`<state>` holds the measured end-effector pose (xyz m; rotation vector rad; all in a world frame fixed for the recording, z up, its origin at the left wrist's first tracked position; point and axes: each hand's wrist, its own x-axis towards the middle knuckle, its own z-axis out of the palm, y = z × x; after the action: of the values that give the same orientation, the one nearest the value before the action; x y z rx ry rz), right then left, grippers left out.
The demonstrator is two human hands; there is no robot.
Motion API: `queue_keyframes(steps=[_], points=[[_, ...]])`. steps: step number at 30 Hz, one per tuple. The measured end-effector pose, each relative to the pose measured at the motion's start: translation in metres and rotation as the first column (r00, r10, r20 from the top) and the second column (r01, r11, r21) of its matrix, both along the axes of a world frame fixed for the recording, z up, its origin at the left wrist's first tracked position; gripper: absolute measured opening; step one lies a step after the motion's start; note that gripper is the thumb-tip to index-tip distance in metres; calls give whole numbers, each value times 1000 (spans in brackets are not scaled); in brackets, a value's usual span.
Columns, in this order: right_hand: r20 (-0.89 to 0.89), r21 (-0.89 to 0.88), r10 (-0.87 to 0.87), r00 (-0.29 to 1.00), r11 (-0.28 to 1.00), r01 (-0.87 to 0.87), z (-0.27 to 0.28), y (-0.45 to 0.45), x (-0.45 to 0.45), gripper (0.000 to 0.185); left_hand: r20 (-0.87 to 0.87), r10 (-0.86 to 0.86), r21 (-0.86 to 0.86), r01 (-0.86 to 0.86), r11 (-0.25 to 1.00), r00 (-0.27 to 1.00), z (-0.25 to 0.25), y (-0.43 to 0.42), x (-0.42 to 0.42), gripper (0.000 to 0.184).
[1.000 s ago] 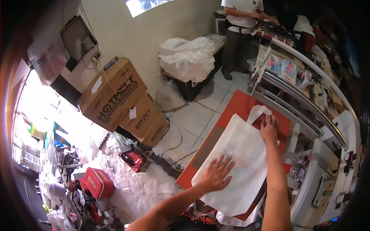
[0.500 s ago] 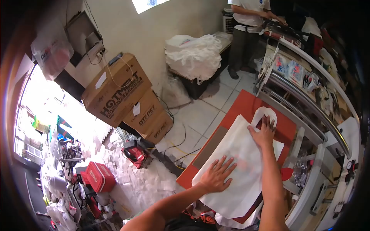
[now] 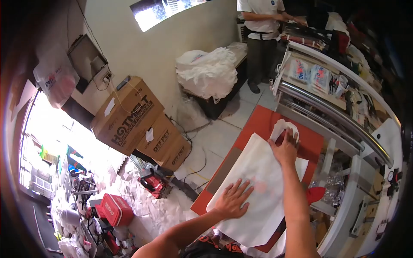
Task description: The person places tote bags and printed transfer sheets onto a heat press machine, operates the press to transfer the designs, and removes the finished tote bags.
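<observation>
A white fabric bag (image 3: 254, 215) with a loop handle (image 3: 279, 124) lies flat on an orange-red board (image 3: 307, 144). Faint reddish marks show through its middle. My left hand (image 3: 232, 200) rests palm down on the bag's lower left part, fingers spread. At the far end, my right hand (image 3: 285, 148) lies on the bag at the base of the handle, its fingers stretched over the loop. Neither hand grips anything. More white material pokes out at the right and near edges of the bag.
Right of the board stands a machine with a metal roller (image 3: 335, 116) and a gauge (image 3: 390, 176). Cardboard boxes (image 3: 133, 116), a red cooler (image 3: 117, 210) and scattered white scraps are to the left. White bags (image 3: 206, 75) are piled behind; a person (image 3: 260, 30) stands beyond.
The camera view has shifted, showing more of the window at the top. Both hands stay flat on the bag, in nearly the same places.
</observation>
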<state>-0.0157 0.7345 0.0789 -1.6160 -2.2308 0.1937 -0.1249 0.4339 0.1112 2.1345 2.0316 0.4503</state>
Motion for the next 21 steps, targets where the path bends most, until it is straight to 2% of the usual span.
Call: queue_keyframes(steps=[7, 21], points=[[0, 41, -33, 999, 999, 33, -6, 4, -1, 96, -56, 6, -57, -9, 998, 998, 2, 1, 3, 67], [-11, 40, -28, 1000, 999, 28, -3, 2, 1, 88, -18, 7, 29, -6, 1000, 1000, -3, 1, 3, 68]])
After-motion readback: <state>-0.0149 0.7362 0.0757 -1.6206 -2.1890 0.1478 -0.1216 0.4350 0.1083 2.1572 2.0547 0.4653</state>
